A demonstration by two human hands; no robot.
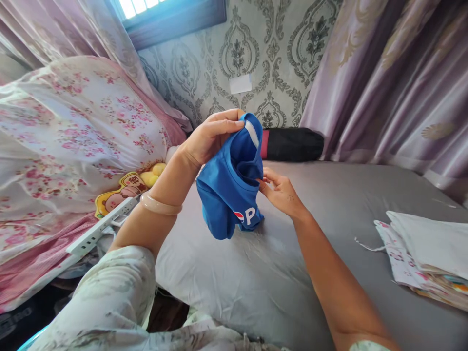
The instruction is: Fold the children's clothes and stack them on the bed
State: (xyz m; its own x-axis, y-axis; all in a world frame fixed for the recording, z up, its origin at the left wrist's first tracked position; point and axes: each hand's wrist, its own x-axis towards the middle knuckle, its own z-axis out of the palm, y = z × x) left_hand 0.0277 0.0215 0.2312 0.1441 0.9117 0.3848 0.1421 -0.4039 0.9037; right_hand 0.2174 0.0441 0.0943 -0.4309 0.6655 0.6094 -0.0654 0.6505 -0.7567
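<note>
A blue T-shirt (226, 180) hangs bunched in front of me, held up above the grey sheet. Its round neck opening faces me, with a white label inside and part of a printed logo with a white letter P low on the front. My left hand (215, 131) pinches the collar at the top left, thumb over the edge. On the right side of the neck opening, my right hand (280, 191) grips the cloth between thumb and fingers. The fingertips of both hands are partly hidden by the fabric.
A grey-sheeted bed (314, 273) lies below. Folded clothes (427, 248) are stacked at the right. A black roll (292, 145) lies against the patterned wall. At left are a floral cover (73, 122), a yellow cartoon cushion (117, 195) and a white power strip (98, 231).
</note>
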